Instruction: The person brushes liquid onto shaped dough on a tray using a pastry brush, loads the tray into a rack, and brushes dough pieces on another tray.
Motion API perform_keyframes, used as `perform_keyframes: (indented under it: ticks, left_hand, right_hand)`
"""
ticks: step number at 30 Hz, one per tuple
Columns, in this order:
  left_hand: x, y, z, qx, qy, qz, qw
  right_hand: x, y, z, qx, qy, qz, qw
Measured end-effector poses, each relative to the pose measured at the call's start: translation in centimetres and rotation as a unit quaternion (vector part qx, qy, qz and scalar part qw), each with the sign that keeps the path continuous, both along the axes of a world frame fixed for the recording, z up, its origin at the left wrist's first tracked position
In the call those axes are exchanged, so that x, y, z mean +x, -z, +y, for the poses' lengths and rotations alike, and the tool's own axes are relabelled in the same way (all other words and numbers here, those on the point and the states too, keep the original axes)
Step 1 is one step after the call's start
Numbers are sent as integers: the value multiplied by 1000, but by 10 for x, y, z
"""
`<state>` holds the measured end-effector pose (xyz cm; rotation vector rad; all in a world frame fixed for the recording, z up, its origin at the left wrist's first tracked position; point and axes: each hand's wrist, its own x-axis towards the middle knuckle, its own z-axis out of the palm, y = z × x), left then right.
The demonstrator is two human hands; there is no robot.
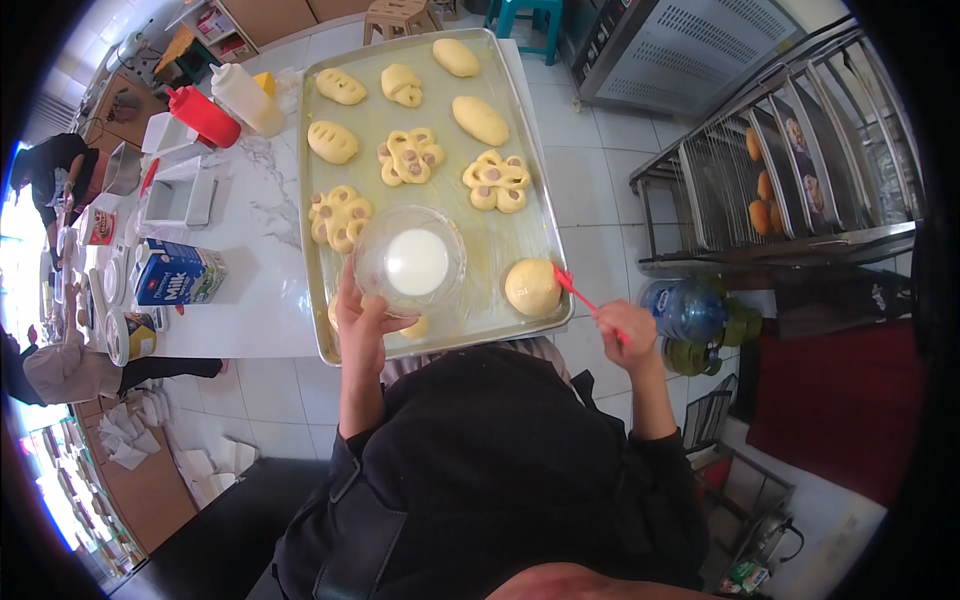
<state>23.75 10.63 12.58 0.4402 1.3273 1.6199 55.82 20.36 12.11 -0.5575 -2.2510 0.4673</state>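
Observation:
My left hand (362,318) holds a clear glass bowl (452,258) with white liquid in it, over the lower left of a large metal tray (552,235). My right hand (627,332) grips a red brush (580,293) by its handle, and the brush head touches the right side of a round, shiny dough ball (532,287) in the tray's near right corner. Flower-shaped dough (410,156) with sausage-like slices and oval dough pieces (480,120) lie farther up the tray. The bowl and my left hand partly hide some pieces near the tray's front edge.
Left of the tray on the marble table (262,215) stand a milk carton (180,273), a red squeeze bottle (203,117), a white squeeze bottle (246,99) and white containers (181,197). A tray rack (770,245) stands right. Other people (70,372) are at the far left.

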Motion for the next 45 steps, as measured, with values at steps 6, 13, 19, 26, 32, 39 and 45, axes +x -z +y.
perform_keyframes:
  ticks: [6,13,19,26,32,39,45]
  left_hand:
    - [-2,3,-2,-4,-8,2,1000]
    - [-4,0,-3,-1,-18,4,1000]
    - [-4,3,-5,-3,-16,11,1000]
    - [-6,3,-5,-4,-13,10,1000]
    - [-7,11,-7,-11,-1,7,1000]
    - [1,19,10,16,40,-20,999]
    - [14,26,37,28,65,-35,997]
  right_hand:
    - [2,-8,-30,-108,-3,50,993]
    - [-10,-5,-22,-17,130,28,991]
    - [-33,-11,-25,-169,134,175,961]
    - [-38,11,31,-267,265,232,897]
    - [-34,14,53,-285,265,266,882]
    - [-69,-47,58,-295,207,365,859]
    - [-125,-33,47,-301,83,308,899]
